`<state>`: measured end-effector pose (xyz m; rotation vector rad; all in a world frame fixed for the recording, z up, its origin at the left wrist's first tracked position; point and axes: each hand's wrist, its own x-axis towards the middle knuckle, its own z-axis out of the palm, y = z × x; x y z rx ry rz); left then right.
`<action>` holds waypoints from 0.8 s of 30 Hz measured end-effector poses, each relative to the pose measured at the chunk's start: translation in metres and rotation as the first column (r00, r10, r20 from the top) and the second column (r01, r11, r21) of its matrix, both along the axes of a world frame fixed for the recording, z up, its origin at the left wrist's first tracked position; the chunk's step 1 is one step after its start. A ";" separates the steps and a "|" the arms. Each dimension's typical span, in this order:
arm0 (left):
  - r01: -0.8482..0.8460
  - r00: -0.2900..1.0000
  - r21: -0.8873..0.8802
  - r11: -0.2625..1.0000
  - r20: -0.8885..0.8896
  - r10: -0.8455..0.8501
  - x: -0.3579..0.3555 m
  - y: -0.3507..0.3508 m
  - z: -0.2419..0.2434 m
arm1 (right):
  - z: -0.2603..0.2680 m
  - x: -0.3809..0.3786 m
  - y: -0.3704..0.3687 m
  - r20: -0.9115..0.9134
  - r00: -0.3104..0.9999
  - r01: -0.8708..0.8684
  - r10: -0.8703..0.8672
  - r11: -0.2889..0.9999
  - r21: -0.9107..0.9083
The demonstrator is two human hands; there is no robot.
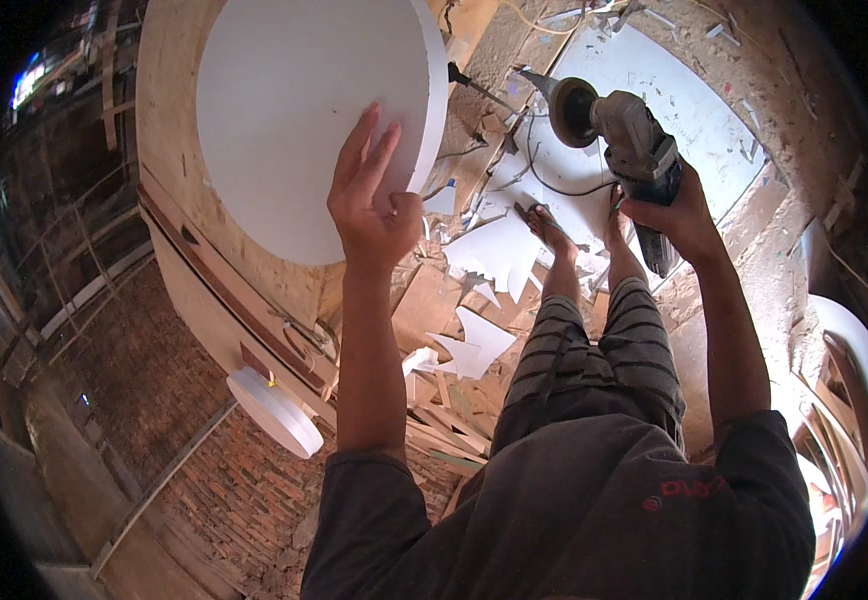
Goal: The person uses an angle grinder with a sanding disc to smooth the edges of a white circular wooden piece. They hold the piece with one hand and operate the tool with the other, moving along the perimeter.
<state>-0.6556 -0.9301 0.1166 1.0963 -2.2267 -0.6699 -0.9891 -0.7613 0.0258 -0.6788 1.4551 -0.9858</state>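
A large round white panel with a thick rim lies on a plywood worktop. My left hand rests on its top face near the right-hand edge, fingers apart and gripping nothing. In my right hand is an angle grinder, held by its body out to the right of the panel. Its round disc points toward the panel but is apart from it. I cannot tell whether the disc is spinning. A dark cord loops below the grinder.
White offcuts and wood scraps litter the floor around my feet. A large white sheet lies beyond them. Below the worktop's edge is a smaller white disc, near a brick surface. Curved strips stand at right.
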 end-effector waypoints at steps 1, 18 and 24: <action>0.009 0.999 -0.061 0.998 0.041 -0.007 0.002 0.004 0.000 | 0.001 0.001 -0.001 0.005 1.000 0.001 -0.001 1.000 -0.001; -0.253 0.967 -0.125 0.959 -0.055 0.248 0.020 -0.001 -0.004 | 0.015 0.031 -0.011 -0.010 0.999 0.046 -0.046 0.999 -0.017; -0.313 0.842 -0.085 0.946 0.436 0.318 0.051 -0.004 -0.007 | -0.002 0.050 -0.028 -0.010 1.000 0.006 -0.008 0.983 -0.183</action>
